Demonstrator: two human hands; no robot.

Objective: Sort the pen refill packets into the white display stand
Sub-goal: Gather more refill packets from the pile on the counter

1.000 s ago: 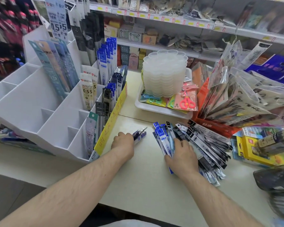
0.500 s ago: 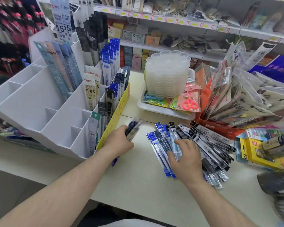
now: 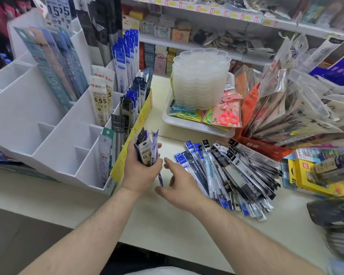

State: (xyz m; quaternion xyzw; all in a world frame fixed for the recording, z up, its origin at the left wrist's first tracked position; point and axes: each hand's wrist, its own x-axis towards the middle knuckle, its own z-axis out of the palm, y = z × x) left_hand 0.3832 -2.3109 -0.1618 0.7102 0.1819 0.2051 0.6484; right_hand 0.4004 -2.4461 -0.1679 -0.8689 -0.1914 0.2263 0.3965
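Observation:
My left hand [image 3: 139, 171] grips a bundle of pen refill packets [image 3: 146, 149] held upright, just right of the white display stand [image 3: 54, 135]. The stand's tiered compartments hold upright refill packets [image 3: 125, 62] toward its right and back; its left compartments are bare. My right hand [image 3: 179, 187] hovers over the table with fingers loosely spread, holding nothing, close to the bundle. A fanned pile of loose refill packets [image 3: 226, 171] in blue and black lies on the table just right of that hand.
A white tray [image 3: 189, 127] behind the pile carries stacked clear plastic dishes [image 3: 201, 80] and scissors packs. An orange box [image 3: 266, 149] of bagged goods and yellow packs [image 3: 306, 175] crowd the right side. Shelves run along the back.
My left hand lifted its bundle of packets off the table and turned it upright. My right hand left the pile and moved left toward the bundle.

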